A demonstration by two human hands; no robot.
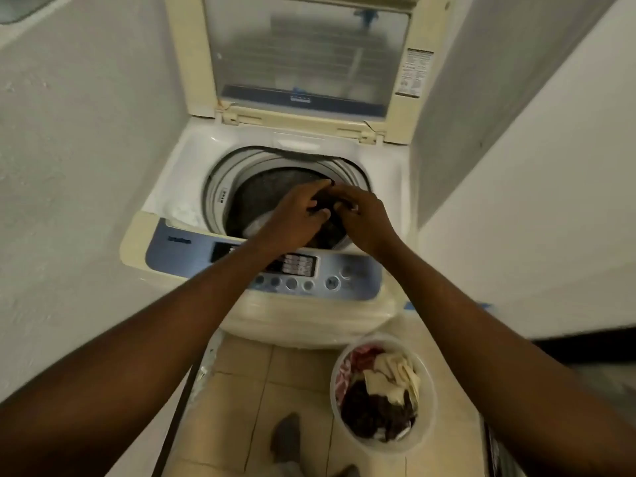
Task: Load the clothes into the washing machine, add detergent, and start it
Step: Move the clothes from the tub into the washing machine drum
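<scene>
A white top-loading washing machine (179, 187) stands with its lid (309, 53) raised against the back. Both my hands reach over the drum opening (261, 187). My left hand (296, 215) and my right hand (364, 218) together grip a dark garment (327, 203) just above the drum. A pale cloth (256, 223) lies inside the drum under my left hand. The control panel (309, 273) with round buttons runs along the machine's front edge, below my wrists.
A round clear basket (426, 383) with dark, cream and red-patterned clothes sits on the tiled floor at the front right of the machine. White walls close in on both sides. A black cable (182, 404) runs down at the left. My socked foot (285, 435) shows below.
</scene>
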